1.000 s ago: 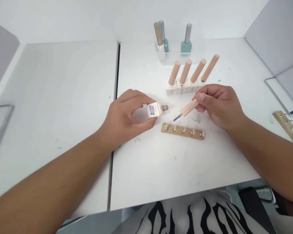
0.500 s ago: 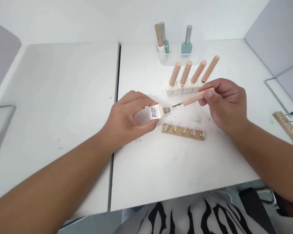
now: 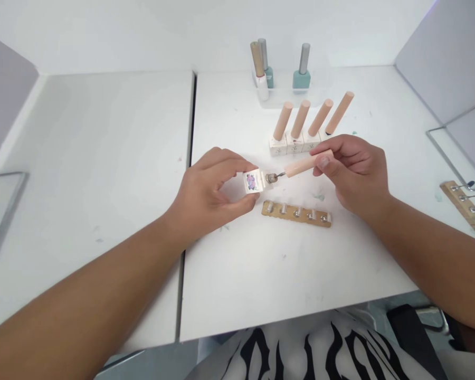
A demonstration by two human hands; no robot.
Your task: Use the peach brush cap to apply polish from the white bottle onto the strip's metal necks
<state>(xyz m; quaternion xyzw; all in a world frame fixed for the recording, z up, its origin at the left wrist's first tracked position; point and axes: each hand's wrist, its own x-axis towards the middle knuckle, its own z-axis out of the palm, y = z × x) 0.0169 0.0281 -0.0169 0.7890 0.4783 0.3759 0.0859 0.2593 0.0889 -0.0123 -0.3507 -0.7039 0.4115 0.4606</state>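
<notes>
Landmark for all positions: the wooden strip (image 3: 296,214), which lies flat on the white table (image 3: 301,274) in front of you and carries five clear pieces on silvery mounts.

Your left hand (image 3: 217,190) is closed in a pinch on the square bottle (image 3: 253,181), thumb on the near side and fingers on the far side; the bottle is beyond and left of the strip's left end, tipped on its side, its floral label facing up and its neck (image 3: 271,178) pointing right. Your right hand (image 3: 350,171) grips the peach cap (image 3: 306,163) between thumb and fingers, beyond the strip; the metal brush (image 3: 281,174) projects left from it, its tip at the mouth of the neck; whether the tip is inside cannot be told.

Farther beyond the strip stands a row of white bottles (image 3: 295,143) with four peach caps, the rightmost bottle partly hidden by your right hand; behind the row sits a clear tray (image 3: 296,98), holding two teal bottles (image 3: 301,80) with silver caps and a white bottle (image 3: 262,87) with a gold cap. Well right of the strip lies a second wooden strip (image 3: 467,212) with dark-tipped pieces, cut off by the view; left of the landmark, a dark seam (image 3: 193,105) divides the table.
</notes>
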